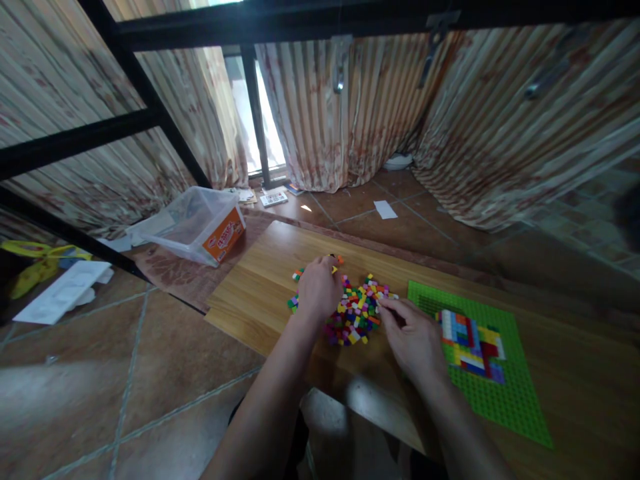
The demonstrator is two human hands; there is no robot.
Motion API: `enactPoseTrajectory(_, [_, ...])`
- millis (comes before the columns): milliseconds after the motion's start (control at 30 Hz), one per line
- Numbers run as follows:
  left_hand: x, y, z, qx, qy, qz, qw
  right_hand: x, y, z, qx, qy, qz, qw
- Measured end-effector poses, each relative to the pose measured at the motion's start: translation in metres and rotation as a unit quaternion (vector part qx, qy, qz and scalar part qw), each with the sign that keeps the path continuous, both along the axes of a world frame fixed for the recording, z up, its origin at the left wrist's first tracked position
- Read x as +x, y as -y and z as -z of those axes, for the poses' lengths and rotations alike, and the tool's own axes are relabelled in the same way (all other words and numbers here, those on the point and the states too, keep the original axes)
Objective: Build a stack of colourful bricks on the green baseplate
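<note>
A loose pile of small coloured bricks [353, 313] lies on the wooden board. My left hand [320, 290] reaches over the left part of the pile, palm down. Its fingers bend down among the bricks and their tips are mostly hidden. At the pile's right edge is my right hand [413, 337], thumb and forefinger pinched together. Whatever sits between those fingertips is too small to make out. Right of this hand a green studded baseplate [520, 400] carries a flat block of joined bricks [470, 343] in white, blue, red and yellow.
The wooden board [270, 257] is long and low. A clear plastic bin [195, 220] with an orange label stands beyond its left end. White moulded trays [63, 290] lie on the tiled floor [185, 353]. Striped curtains [340, 120] and a dark metal frame [280, 30] rise behind.
</note>
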State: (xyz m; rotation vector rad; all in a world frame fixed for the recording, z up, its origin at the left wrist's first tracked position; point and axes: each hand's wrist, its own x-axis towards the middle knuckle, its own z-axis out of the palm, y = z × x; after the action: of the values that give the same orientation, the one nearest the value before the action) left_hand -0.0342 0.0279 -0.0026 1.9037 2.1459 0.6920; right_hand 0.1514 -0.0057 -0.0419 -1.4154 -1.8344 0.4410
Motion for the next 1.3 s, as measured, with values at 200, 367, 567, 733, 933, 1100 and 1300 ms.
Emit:
enactPoseTrajectory(200, [-0.003, -0.034, 0.021, 0.031, -0.014, 0.056, 0.998, 0.0, 0.001, -0.003, 0.017, -0.02, -0.009, 1.0])
enactPoseTrajectory(367, [0.012, -0.04, 0.035, 0.006, -0.051, 0.062, 0.997, 0.003, 0.006, -0.01, 0.025, -0.017, -0.024, 0.999])
enactPoseTrajectory(567, [0.014, -0.034, 0.028, -0.032, -0.09, 0.137, 0.986, 0.018, 0.003, -0.013, 0.04, -0.001, 0.022, 0.999])
enactPoseTrajectory(733, [0.014, -0.018, 0.014, -0.05, -0.09, 0.181, 0.978, 0.014, -0.004, -0.005, 0.022, 0.022, 0.026, 0.999])
enactPoseTrajectory(933, [0.015, -0.009, 0.005, -0.058, -0.034, 0.22, 0.973, 0.0, -0.024, 0.009, -0.013, 0.033, -0.014, 0.999])
enactPoseTrajectory(1100, [-0.004, -0.006, 0.006, -0.009, 0.048, 0.176, 0.983, -0.012, -0.042, 0.019, -0.033, 0.045, -0.037, 0.998])
enactPoseTrajectory(1300, [-0.063, 0.013, 0.019, 0.059, 0.146, -0.059, 0.986, -0.022, -0.045, 0.027, -0.017, 0.059, -0.057, 0.997])
